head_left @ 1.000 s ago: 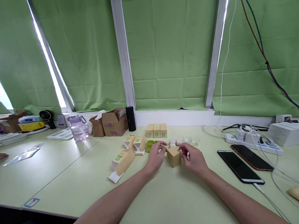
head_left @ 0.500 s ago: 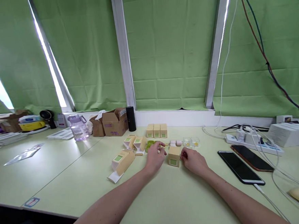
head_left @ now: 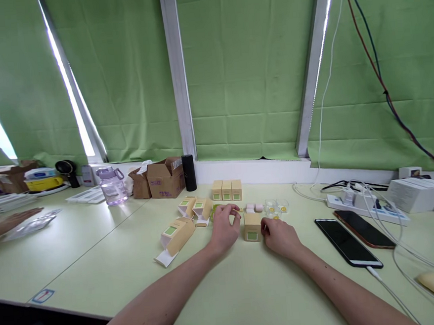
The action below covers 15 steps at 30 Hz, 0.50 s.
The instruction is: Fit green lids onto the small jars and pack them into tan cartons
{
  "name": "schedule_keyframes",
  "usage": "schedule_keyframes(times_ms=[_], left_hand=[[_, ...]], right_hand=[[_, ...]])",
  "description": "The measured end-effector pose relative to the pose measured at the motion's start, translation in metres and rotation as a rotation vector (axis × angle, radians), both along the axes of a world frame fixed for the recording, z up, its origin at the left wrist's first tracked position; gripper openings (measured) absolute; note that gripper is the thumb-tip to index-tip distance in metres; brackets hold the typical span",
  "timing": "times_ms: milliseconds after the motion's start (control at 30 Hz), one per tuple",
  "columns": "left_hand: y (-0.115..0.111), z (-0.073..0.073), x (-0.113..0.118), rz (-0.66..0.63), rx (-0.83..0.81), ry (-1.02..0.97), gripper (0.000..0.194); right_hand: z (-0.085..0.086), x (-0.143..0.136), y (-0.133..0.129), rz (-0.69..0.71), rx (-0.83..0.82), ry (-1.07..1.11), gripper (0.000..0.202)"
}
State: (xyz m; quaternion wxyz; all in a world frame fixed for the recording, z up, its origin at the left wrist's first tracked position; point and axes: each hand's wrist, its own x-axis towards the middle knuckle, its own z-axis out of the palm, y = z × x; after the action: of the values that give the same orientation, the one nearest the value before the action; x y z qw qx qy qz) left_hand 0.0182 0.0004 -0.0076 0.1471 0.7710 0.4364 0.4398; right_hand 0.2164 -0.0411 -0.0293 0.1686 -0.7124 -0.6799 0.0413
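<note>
A small kraft cardboard box (head_left: 252, 228) with a green label stands upright between my two hands. My left hand (head_left: 225, 227) is to its left, palm down, fingers bent with a gap between thumb and forefinger. Its fingertips are near a small yellowish piece, too small to name. My right hand (head_left: 280, 236) is curled at the box's right side, fingertips at its edge; what they hold, if anything, is hidden. Behind the box lie pink-white cylinders (head_left: 254, 208) and clear round containers (head_left: 277, 208) with yellow centres. Green pieces (head_left: 213, 211) are partly covered by my left hand.
Opened kraft boxes (head_left: 177, 236) lie at left; three closed boxes (head_left: 227, 190) stand behind. Farther back are a brown carton (head_left: 165, 178), a black cylinder (head_left: 189, 173) and a purple jug (head_left: 113, 185). Phones (head_left: 348, 242) and a power strip (head_left: 367, 209) lie right. Another person's hand (head_left: 15, 220) rests far left.
Another clear round container shows behind the box, near my right hand. My right hand has shifted slightly left against the box. Another person's hand has come in at the far left.
</note>
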Motion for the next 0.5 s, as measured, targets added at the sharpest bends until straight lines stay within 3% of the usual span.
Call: schedule_keyframes(times_ms=[300, 500], left_hand=[[-0.017, 0.027, 0.007, -0.281, 0.021, 0.399, 0.060], [-0.016, 0.043, 0.021, -0.324, 0.053, 0.693, 0.068]], right_hand=[[0.001, -0.002, -0.004, 0.009, 0.003, -0.060, 0.012], [0.000, -0.002, -0.004, 0.017, 0.016, -0.064, 0.013]])
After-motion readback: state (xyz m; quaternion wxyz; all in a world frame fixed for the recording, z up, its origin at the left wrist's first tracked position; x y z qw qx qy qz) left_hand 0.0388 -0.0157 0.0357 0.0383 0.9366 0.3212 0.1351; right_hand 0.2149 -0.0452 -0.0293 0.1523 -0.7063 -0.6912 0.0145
